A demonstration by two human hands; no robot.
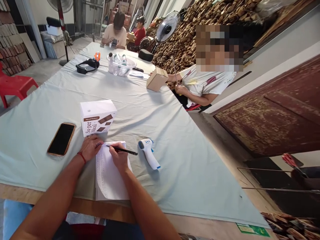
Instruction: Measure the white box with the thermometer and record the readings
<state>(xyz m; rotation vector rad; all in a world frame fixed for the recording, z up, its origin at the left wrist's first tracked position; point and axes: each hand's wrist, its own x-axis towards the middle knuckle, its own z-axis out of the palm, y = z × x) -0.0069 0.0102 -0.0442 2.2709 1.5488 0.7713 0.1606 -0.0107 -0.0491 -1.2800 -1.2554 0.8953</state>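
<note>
A white notepad (112, 181) lies on the cloth in front of me, with rows of small writing down its left side. My right hand (118, 158) is closed around a black pen (128, 151), whose tip is at the top of the page. At the pad's upper left edge rests my left hand (90, 147), fingers laid out flat and a red band on the wrist. Just beyond it stands a white Super Meal box (98, 113). A smartphone (61, 139) with a dark screen lies to the left. Right of the pad is a white and blue infrared thermometer (149, 155).
A pale cloth covers the table (187, 173). Farther back are a clear basin (122, 65) with bottles, a black headset (87, 66) and an orange tape dispenser (97, 56). On the right, a seated person (205, 83) handles a cardboard box (157, 79). Two more people sit behind.
</note>
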